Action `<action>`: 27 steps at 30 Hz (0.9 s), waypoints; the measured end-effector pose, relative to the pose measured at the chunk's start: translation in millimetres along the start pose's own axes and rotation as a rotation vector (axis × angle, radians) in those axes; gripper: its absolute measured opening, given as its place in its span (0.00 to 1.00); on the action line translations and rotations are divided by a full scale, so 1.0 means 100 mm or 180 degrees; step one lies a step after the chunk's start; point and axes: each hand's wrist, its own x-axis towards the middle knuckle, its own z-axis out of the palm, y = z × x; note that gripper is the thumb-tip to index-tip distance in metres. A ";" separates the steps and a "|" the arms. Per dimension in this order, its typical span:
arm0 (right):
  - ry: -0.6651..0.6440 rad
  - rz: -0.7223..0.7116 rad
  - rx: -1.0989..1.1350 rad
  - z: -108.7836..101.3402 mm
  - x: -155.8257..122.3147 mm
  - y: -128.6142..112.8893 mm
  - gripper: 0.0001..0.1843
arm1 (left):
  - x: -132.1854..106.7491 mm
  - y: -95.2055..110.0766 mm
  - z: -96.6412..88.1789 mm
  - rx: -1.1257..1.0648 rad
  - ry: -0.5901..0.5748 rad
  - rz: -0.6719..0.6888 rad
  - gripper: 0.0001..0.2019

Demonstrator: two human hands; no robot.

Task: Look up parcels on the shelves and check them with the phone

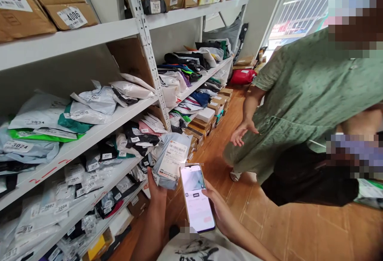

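Observation:
My left hand [156, 188] is closed around the lower end of a grey mailer parcel [171, 158] with a white shipping label, held up in front of the shelves. My right hand [216, 204] grips a smartphone [196, 198] with its lit screen facing me, just right of the parcel and slightly overlapping its lower corner. Both forearms rise from the bottom of the view.
White metal shelves [98, 131] on the left are packed with numbered poly-bag parcels, with cardboard boxes [44, 2] on top. A person in a green dress [302, 105] stands at right, one open hand [241, 132] lowered. Boxes line the wooden floor [299, 233] along the shelf.

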 end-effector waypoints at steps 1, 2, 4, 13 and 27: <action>0.0030 -0.0013 0.0059 -0.06 0.00 -0.01 0.26 | 0.01 0.00 0.03 -0.0063 0.0015 -0.0028 0.28; 0.0040 -0.0018 0.0141 -0.11 0.01 -0.02 0.27 | 0.01 0.00 0.05 -0.0120 0.0026 -0.0071 0.28; 0.0062 -0.0064 0.0305 -0.16 0.02 -0.05 0.28 | 0.03 -0.01 0.05 -0.0192 0.0004 -0.0181 0.28; 0.0878 0.0241 0.0581 -0.17 0.27 -0.06 0.27 | 0.21 -0.16 -0.26 -0.0322 0.0029 -0.0130 0.24; 0.0355 0.0746 0.0858 -0.32 0.24 -0.09 0.25 | 0.30 -0.24 -0.66 -0.0448 -0.0760 -0.0258 0.26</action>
